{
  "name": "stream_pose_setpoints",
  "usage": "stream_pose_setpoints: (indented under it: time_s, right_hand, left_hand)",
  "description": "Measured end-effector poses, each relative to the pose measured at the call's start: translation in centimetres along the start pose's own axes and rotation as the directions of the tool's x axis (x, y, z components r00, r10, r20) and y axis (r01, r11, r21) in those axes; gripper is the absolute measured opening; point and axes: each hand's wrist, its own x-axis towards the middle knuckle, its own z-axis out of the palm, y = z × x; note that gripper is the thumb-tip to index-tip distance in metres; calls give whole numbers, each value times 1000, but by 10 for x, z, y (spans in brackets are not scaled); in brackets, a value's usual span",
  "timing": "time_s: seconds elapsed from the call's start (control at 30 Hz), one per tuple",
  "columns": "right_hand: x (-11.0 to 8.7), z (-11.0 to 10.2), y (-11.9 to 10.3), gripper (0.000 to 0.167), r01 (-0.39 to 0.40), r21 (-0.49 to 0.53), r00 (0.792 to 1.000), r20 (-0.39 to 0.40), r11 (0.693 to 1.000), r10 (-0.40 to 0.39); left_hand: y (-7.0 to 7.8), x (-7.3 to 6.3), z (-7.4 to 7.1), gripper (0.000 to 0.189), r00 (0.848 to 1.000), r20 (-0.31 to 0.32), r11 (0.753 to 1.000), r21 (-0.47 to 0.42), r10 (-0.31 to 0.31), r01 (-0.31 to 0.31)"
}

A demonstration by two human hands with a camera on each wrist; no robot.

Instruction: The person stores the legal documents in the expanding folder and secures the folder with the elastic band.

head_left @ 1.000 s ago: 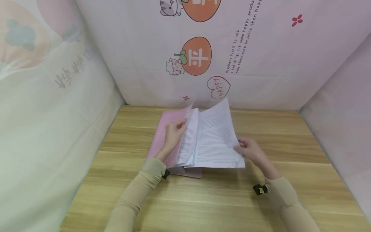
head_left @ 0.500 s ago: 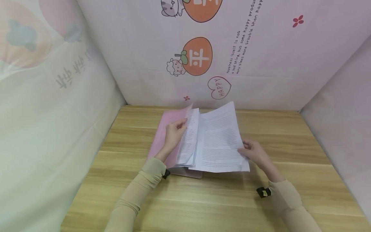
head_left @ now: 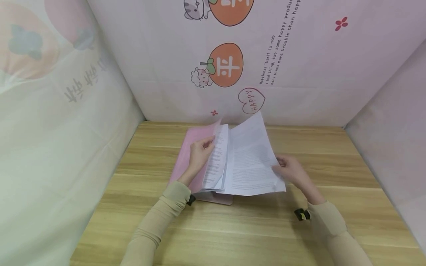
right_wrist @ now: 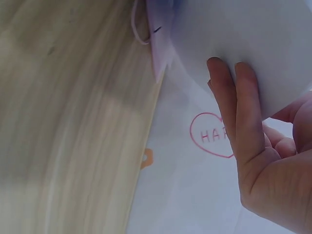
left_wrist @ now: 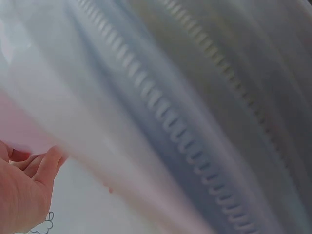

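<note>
A pink plastic file folder (head_left: pixel 187 149) lies on the table with its cover partly raised. My left hand (head_left: pixel 198 153) pinches the cover's edge; in the left wrist view, that hand (left_wrist: pixel 29 187) is at the lower left, beside the folder's blurred, ridged inner layers (left_wrist: pixel 161 109). Printed pages (head_left: pixel 215 160) show between the cover and some white printed sheets (head_left: pixel 247 160) fanned out to the right. With thumb and fingers, my right hand (head_left: pixel 292 170) grips the right edge of these sheets. Up close, fingers (right_wrist: pixel 248 102) of this hand lie against the paper's underside (right_wrist: pixel 234 34).
The wooden table (head_left: pixel 259 229) stretches in front and to both sides. A printed cloth wall (head_left: pixel 296 99) rises right behind the folder, with more cloth at left and right. A thin pink loop (right_wrist: pixel 135 24) sticks out from the folder.
My right hand has shifted slightly right with the sheets, whose far corner dipped and then lifted again. My left hand and the folder have stayed in place.
</note>
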Motion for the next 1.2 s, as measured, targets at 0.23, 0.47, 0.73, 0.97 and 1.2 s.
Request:
stream_pose_setpoints:
  time_s: [0.23, 0.47, 0.73, 0.97, 1.2]
  right_hand:
    - [6, -5, -17, 55, -13, 13, 999, 38, 1000, 13]
    - [13, -8, -34, 57, -7, 118, 997, 80, 993, -2]
    - [22, -6, -44, 58, -11, 203, 995, 102, 979, -10]
    - [26, 4, -36, 54, -8, 269, 991, 130, 963, -28]
    - [25, 10, -24, 55, -24, 272, 990, 138, 962, -14]
  left_hand:
    - [-3, -1, 2, 33, 1000, 7, 1000, 4, 2, -2]
    - [-3, -2, 2, 32, 1000, -2, 1000, 9, 15, -15]
    - [-4, -2, 3, 33, 1000, 2, 1000, 19, 7, -7]
    - [-2, -2, 3, 33, 1000, 23, 1000, 15, 3, -3]
    - [-2, -1, 5, 33, 1000, 26, 999, 32, -4, 3]
